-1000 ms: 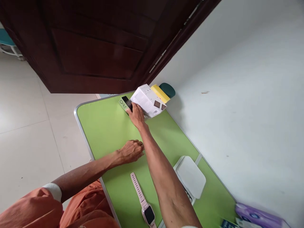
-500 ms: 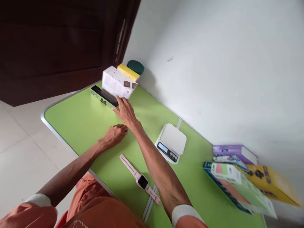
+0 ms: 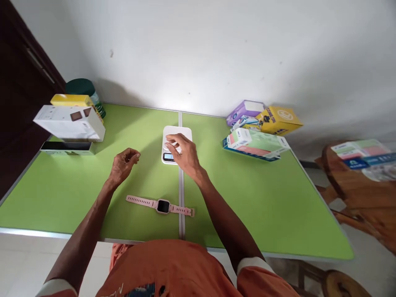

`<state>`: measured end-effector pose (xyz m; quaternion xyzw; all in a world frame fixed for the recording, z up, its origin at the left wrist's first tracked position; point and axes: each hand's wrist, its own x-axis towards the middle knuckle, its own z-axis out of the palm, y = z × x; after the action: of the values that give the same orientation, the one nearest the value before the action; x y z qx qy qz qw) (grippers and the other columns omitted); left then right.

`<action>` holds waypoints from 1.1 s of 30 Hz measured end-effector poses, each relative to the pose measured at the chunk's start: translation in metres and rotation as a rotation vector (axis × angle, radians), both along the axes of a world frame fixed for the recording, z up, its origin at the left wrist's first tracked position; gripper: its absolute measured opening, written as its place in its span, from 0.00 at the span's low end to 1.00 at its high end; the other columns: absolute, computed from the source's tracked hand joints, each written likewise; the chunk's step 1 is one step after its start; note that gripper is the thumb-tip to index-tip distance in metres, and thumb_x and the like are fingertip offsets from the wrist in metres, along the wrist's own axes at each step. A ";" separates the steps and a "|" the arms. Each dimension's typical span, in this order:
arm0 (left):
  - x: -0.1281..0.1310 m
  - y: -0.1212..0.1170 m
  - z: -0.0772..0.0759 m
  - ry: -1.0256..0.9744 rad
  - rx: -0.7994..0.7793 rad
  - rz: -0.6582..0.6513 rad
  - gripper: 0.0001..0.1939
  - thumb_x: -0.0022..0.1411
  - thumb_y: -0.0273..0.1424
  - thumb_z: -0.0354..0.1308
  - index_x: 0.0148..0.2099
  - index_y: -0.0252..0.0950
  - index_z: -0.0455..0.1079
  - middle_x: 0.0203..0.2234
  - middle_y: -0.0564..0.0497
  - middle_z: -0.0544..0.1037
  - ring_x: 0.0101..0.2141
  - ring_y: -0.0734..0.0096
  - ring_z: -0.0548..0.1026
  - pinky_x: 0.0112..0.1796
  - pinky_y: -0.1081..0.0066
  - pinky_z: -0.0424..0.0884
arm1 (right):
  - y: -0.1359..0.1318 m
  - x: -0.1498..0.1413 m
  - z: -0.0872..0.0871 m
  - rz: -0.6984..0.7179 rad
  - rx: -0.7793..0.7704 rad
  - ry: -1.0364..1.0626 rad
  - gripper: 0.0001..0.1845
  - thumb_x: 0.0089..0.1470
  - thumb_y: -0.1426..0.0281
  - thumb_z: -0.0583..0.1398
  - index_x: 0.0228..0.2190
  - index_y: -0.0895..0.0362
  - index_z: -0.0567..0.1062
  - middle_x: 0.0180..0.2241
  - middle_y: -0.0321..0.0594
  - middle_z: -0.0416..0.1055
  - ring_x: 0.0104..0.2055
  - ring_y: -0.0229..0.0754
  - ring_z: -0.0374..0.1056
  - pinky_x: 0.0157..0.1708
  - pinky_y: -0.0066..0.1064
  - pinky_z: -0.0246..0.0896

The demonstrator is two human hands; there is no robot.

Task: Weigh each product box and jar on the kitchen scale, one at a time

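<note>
On the yellow carton [image 3: 280,119], beyond and to the right of the right hand [image 3: 184,152], blurred capitals seem to end in "IM". Digits on the digital kitchen scale's [image 3: 185,132] lit display [image 3: 168,156], below that hand, are illegible.

At the bottom of the frame, a rust-orange short-sleeved shirt [image 3: 182,268] with a white left cuff [image 3: 58,285] and white right cuff [image 3: 254,264]. White script lettering [image 3: 116,291] and a dark blue print [image 3: 140,290] mark its front. The left hand [image 3: 123,166] and right hand [image 3: 185,156] are bare.
</note>
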<state>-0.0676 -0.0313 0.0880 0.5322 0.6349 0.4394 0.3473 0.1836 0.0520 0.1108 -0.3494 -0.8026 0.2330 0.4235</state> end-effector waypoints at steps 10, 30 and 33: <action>0.042 0.048 -0.011 -0.118 -0.063 -0.020 0.21 0.53 0.51 0.70 0.37 0.38 0.76 0.26 0.51 0.78 0.28 0.69 0.73 0.32 0.69 0.73 | 0.010 0.196 0.005 -0.759 0.194 -0.258 0.17 0.71 0.63 0.57 0.55 0.54 0.78 0.52 0.56 0.79 0.58 0.59 0.74 0.61 0.55 0.71; 0.094 0.000 0.021 0.068 -0.106 -0.214 0.16 0.63 0.48 0.67 0.35 0.41 0.77 0.28 0.51 0.79 0.30 0.66 0.76 0.32 0.68 0.75 | 0.084 0.316 0.019 -0.545 -0.061 -0.768 0.37 0.55 0.57 0.74 0.61 0.59 0.78 0.57 0.58 0.77 0.60 0.67 0.66 0.61 0.55 0.60; 0.132 -0.012 0.023 -0.007 -0.139 -0.446 0.14 0.67 0.47 0.65 0.38 0.41 0.78 0.33 0.49 0.82 0.35 0.64 0.80 0.36 0.66 0.79 | 0.082 0.315 0.019 -0.533 -0.083 -0.722 0.34 0.57 0.59 0.74 0.60 0.59 0.78 0.59 0.60 0.76 0.60 0.64 0.67 0.61 0.51 0.60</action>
<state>0.0639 -0.0438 0.1110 0.6325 0.5291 0.3088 0.4739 0.4985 0.1342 0.1294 -0.6197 -0.7708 0.0111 0.1473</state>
